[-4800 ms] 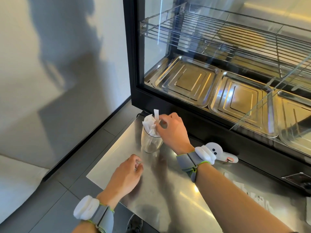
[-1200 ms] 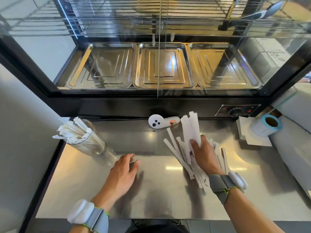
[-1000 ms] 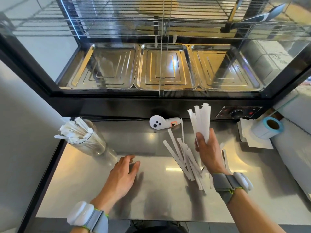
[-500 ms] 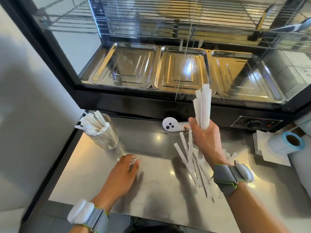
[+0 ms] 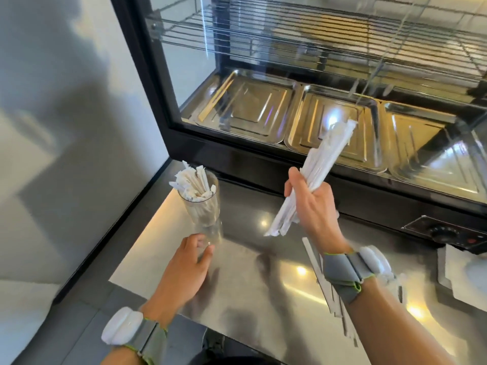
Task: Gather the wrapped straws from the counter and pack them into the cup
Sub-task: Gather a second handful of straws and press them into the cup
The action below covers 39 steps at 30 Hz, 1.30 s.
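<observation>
Steel counter (image 5: 263, 291) before glass-fronted warmer (image 5: 303, 83)

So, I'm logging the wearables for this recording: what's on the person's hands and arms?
Both forearms are bare, no sleeves or gloves. Each wrist carries a grey strap with lime-green edging and a rounded white pod: left wrist band, right wrist band.

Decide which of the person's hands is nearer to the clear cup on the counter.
Left. The left hand rests at the base of the cup, fingertips against it. The right hand is off to the cup's right, raised, gripping a bundle of wrapped straws.
</observation>
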Tool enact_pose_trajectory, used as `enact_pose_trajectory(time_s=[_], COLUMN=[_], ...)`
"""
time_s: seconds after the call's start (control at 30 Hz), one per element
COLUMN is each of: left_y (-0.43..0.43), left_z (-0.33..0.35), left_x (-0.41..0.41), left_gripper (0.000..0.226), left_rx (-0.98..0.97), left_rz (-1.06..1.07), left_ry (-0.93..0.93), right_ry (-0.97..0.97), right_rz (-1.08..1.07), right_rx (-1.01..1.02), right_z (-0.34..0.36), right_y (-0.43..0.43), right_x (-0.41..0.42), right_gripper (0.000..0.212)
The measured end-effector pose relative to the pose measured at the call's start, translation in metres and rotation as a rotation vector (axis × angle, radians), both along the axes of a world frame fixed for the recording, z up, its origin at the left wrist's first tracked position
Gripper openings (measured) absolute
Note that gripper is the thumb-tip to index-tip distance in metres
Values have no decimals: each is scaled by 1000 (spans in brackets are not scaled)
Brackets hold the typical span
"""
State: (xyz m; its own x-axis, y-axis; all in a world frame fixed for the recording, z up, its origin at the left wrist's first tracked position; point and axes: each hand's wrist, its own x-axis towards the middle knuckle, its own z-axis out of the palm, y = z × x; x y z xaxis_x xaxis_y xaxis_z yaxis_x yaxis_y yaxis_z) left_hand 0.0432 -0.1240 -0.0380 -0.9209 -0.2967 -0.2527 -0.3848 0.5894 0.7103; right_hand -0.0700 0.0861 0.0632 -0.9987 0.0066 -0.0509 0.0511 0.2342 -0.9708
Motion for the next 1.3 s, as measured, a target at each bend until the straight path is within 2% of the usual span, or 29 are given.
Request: enact_pose_trajectory(time_s=[0.13,0.33,0.47,0.63,0.83,1.17,1.3], left_y=[-11,-18,-15,-21,-27,-35,-39], left_z=[4,14,18,14,11,8,8], left_x=[-6,-20,-30,-28,-26,-25,-24], left_gripper=[50,64,64,66,64,63,59], left_rx=[7,5,38,72,87,115,113], left_rz=[56,134,147,146,141,134,135], left_ry=[65,200,271,271,263,216,212], right_ry=[17,167,228,225,260,227,179], right_rz=[41,129,143,145,170,128,140], right_rx=[72,43,62,101,136,106,170], right_z=[12,27,30,30,32,27,21], right_y=[-17,-50,-68,-92,-115,-132,-134], right_x=[-6,-16,-23,-28,-36,-37,-39], right_gripper=[39,33,31,33,48,39,35])
